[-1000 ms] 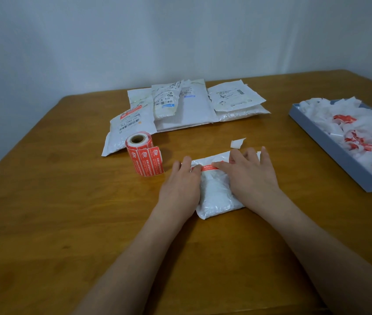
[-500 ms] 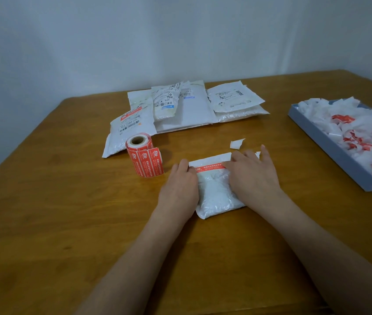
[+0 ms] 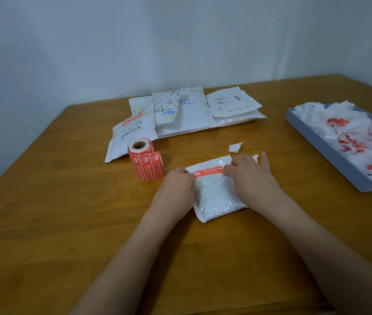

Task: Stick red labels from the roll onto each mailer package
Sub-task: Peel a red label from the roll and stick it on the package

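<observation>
A: Entry, mailer in hand. The white mailer [image 3: 214, 194] lies flat on the wooden surface [image 3: 66, 223], just right of the label roll [image 3: 147, 159], which stands on end. A red label [image 3: 209, 172] runs across the mailer's far edge.

B: Handling?

A: Judged soft and light: thin glossy film over a loose, lumpy fill. It should sag if lifted by one corner and slide easily on the wood. Best held by the flat sealed edge beside the label, or pinned from both sides.

B: Hands?

A: Left hand [image 3: 177, 189] sits between the roll and the mailer, against the mailer's left side. Its fingers [image 3: 186, 175] curl over the edge at the label's left end; whether they pinch the film or only press it, I cannot tell from this angle. Right hand [image 3: 252, 176] lies on the side of the mailer away from the roll, fingers [image 3: 228, 170] nearly straight and spread, tips pressing the label's right end. Neither hand carries anything.

B: Surroundings?

A: Beyond the roll, a pile of mailers [image 3: 180, 114]; one beside the roll already bears a red label. Two scraps of backing paper [image 3: 235, 147] lie just beyond the right hand. Far right of the roll, a grey tray [image 3: 330, 153] holds crumpled backing.

B: Status?

A: Label appears seated; smoothing is likely the step under way.
</observation>
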{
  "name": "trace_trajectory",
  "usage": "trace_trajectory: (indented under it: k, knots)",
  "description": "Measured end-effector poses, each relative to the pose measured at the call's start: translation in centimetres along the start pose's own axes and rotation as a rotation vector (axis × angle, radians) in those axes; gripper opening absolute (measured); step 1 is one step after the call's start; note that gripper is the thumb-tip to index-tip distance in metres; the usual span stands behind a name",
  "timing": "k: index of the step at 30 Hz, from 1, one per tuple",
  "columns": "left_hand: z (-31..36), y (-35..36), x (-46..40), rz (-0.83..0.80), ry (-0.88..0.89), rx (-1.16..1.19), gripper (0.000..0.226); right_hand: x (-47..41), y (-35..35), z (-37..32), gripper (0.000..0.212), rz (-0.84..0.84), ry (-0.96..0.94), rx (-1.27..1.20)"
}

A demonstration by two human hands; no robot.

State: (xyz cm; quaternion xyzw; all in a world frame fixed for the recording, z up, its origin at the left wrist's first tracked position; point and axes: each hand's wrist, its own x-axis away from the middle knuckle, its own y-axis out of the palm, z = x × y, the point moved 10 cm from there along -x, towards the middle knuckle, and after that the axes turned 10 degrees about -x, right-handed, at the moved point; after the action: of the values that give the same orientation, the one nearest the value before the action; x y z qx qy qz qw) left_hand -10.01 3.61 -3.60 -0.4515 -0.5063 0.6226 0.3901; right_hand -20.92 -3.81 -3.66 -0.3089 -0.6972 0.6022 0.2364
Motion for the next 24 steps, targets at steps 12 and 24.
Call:
trace_trajectory:
  k: [12,24]
  knots:
    - [0.0,0.2,1.4,0.082,-0.044,0.03,0.038,1.0,0.5,-1.8,0.069,0.104,-0.14,0.16]
    - [0.6,1.1,0.9,-0.002,-0.009,-0.082,0.04,0.7,0.6,-1.4,0.052,0.045,-0.076,0.118]
